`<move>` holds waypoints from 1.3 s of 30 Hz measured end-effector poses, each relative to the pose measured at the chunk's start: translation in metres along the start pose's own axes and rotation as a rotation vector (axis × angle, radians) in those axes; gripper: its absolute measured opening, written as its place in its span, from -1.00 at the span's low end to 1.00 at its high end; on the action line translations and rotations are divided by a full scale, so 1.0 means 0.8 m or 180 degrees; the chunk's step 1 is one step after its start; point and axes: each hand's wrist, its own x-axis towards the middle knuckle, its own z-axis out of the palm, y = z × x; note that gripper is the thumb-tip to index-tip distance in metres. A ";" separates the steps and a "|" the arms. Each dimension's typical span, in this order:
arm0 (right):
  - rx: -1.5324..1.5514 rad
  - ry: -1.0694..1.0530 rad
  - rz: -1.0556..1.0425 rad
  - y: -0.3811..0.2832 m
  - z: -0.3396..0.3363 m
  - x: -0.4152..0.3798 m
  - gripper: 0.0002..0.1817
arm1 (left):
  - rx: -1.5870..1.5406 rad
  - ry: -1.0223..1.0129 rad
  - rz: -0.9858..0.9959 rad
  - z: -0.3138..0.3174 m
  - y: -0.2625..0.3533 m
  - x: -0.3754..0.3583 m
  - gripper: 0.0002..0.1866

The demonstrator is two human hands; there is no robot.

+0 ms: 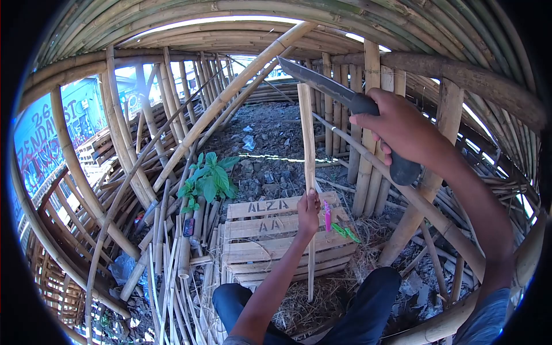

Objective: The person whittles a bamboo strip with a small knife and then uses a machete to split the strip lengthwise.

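My right hand [405,126] is closed around the black handle of a large knife [322,82], raised at the upper right. Its long blade points up and left, overlapping the top of a bamboo slat [308,132] in this view. Lower down, my left hand [309,215] wraps around that slat and keeps it nearly upright between my knees. Behind the left hand stands a wooden slatted crate [247,233] with stencilled letters. On its right side lie a pink-handled tool [327,215] and a bright green item [345,232].
Split bamboo strips [172,287] lie in a heap to the left, near a leafy plant [210,178]. A thick bamboo pole [230,106] slants across the upper middle. Another pole [397,178] runs beneath my right arm. Rubble and dry shavings cover the ground.
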 end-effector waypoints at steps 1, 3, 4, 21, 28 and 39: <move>-0.0209 0.0114 -0.0017 -0.001 0.007 -0.003 -0.68 | 0.0023 0.0007 0.0021 -0.001 -0.001 0.001 -0.59; -0.0478 0.0208 0.0049 -0.003 0.017 -0.007 -0.68 | 0.0014 -0.0013 0.0019 -0.005 -0.004 0.002 -0.60; -0.0474 0.0204 0.0044 0.002 0.020 -0.007 -0.68 | 0.0007 -0.0033 0.0010 -0.007 -0.006 0.003 -0.60; 0.1073 -0.0029 -0.0389 0.030 0.019 0.016 -0.30 | 0.0092 0.0006 0.0035 -0.017 -0.006 0.005 -0.59; 0.0903 -0.0028 -0.0294 0.028 0.025 0.013 -0.33 | 0.0082 -0.0066 0.0041 -0.013 -0.006 0.004 -0.57; 0.0831 -0.0049 -0.0284 0.022 0.018 0.011 -0.33 | -0.0021 -0.0165 -0.0108 -0.012 -0.008 0.004 -0.56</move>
